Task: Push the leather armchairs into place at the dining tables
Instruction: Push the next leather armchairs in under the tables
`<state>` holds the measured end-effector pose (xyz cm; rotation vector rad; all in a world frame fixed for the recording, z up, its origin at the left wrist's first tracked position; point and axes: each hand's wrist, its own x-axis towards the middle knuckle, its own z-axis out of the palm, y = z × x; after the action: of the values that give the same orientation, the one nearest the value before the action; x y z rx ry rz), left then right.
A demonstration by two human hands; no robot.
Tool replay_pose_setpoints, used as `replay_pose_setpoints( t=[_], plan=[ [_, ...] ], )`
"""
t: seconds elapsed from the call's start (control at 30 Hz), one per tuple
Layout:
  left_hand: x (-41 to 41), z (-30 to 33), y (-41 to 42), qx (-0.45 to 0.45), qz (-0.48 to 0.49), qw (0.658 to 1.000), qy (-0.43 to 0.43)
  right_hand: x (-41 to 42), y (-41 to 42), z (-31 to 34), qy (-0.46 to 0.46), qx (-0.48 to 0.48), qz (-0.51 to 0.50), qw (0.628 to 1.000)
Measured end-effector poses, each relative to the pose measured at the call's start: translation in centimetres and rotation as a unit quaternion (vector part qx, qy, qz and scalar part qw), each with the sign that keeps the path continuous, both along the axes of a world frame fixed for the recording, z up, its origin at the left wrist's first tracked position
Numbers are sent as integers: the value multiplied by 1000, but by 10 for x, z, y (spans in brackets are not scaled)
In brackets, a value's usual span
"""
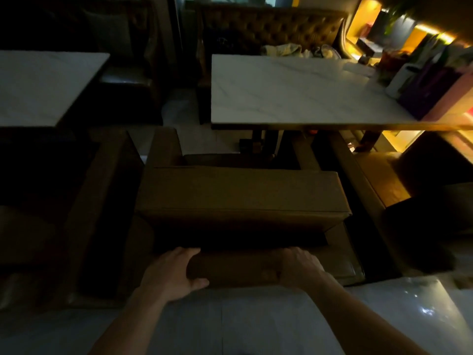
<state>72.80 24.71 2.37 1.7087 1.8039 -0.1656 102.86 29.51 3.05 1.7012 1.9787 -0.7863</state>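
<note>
In dim light, a brown leather armchair [243, 190] stands in front of me, facing a white marble dining table [294, 93] further back. My left hand [171, 272] and my right hand [299, 267] both grip the top of a brown leather backrest [238, 270] just below that armchair. The armchair's arms reach toward the table's near edge, and its seat is mostly hidden behind its back.
A second marble table [43, 85] stands at the left with a dark armchair [84, 208] before it. Another armchair [378, 180] is at the right. A tufted bench [271, 29] sits behind the right table. Bags and a white bottle [401, 78] crowd that table's right end.
</note>
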Motion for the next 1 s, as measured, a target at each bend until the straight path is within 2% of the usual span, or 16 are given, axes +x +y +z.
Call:
replay_pose_setpoints(
  t=[0.2, 0.37, 0.5, 0.8, 0.9, 1.0],
  plan=[
    [-88, 57, -32, -3, -14, 999, -49, -94, -35, 69, -12, 22, -6, 1000],
    [-205, 89, -85, 25, 23, 997, -72, -205, -77, 105, -7, 59, 14, 998],
    [-304, 102, -131, 67, 62, 992, -88, -300, -111, 121, 35, 81, 40, 995],
    [-474, 95, -227, 103, 165, 975, -110, -507, -148, 105, 48, 37, 134, 989],
    [-534, 78, -254, 109, 222, 965, -89, -582, -157, 84, 64, 33, 187, 980],
    [-591, 53, -281, 145, 266, 951, -62, -656, -171, 56, 85, 39, 195, 976]
  ],
)
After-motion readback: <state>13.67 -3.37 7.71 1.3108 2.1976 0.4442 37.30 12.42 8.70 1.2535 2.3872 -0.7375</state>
